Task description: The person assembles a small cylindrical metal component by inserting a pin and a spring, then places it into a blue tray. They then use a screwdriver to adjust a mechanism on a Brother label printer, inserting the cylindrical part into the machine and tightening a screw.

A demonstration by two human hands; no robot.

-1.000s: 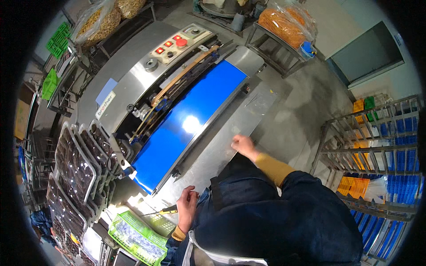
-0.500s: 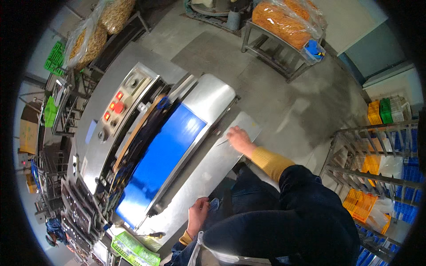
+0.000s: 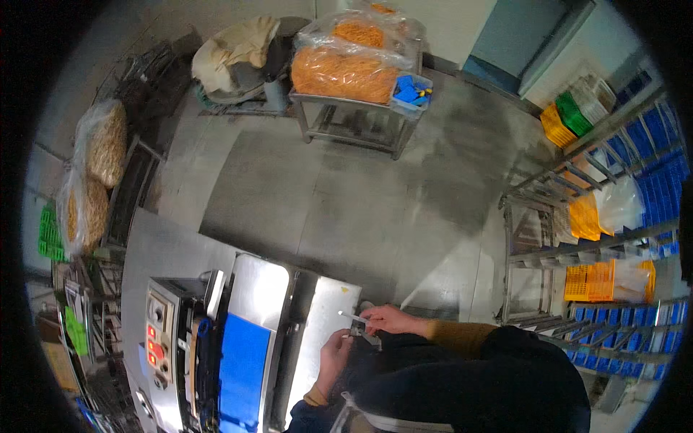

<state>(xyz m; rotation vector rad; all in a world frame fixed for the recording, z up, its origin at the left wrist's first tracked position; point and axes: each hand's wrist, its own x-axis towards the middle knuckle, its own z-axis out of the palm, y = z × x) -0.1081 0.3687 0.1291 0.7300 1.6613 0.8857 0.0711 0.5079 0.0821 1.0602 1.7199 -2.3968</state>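
Head view: looking down on a person at the near edge of a steel sealing machine, both hands together over one small item.
Small item (image 3: 359, 329): a dark little piece (too small to tell what kind) held just off the machine's near steel edge, between the two hands.
Thin strip (image 3: 351, 316): a pale sliver pointing from the right fingers toward the machine's steel plate; what it is cannot be made out.
Right hand (image 3: 388, 319): fingers pinched together on the strip and the item, just beside the machine's plate.
Left hand (image 3: 335, 359): curled up against the same item from below, closed on it as far as can be seen, touching or nearly touching the machine's edge.
Sealing machine (image 3: 260, 303): steel bench-like body with a blue conveyor belt (image 3: 242, 375) that carries nothing in view, and a control panel (image 3: 156, 339) with red buttons on the far side of the belt from the hands.
Progress: by my judgement the hands are busy with fiddly handling; nothing has gone onto the belt.
Farther from the machine: a steel bench (image 3: 354, 119) across the floor carries bagged orange product (image 3: 345, 72); wire racks (image 3: 577, 238) with coloured crates stand to the right of the machine.
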